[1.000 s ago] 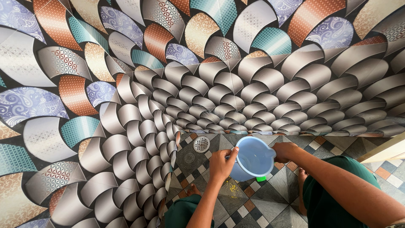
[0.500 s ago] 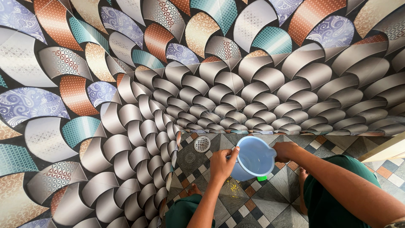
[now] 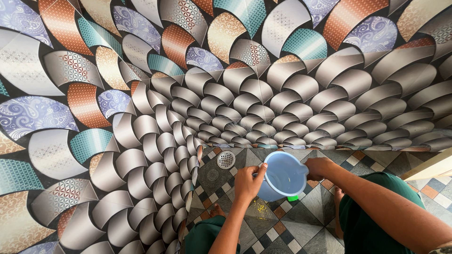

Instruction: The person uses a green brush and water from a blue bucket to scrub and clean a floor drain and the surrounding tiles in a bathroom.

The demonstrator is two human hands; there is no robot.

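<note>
I hold a light blue plastic mug [image 3: 283, 176] with both hands above the tiled floor. My left hand [image 3: 248, 182] grips its left rim and side. On the opposite side, my right hand [image 3: 318, 168] closes on the handle. The mug's mouth faces up toward me, and it looks to have water inside. A small green object [image 3: 293, 198] shows just beneath the mug on the floor. My bare feet [image 3: 215, 211] and green trousers [image 3: 372, 216] are visible below.
A round metal floor drain [image 3: 226, 159] sits in the corner left of the mug. Walls with curved patterned tiles [image 3: 263, 103] meet in a corner ahead. The floor [image 3: 282, 226] has grey, brown and white geometric tiles. A pale door edge [image 3: 431, 165] is at right.
</note>
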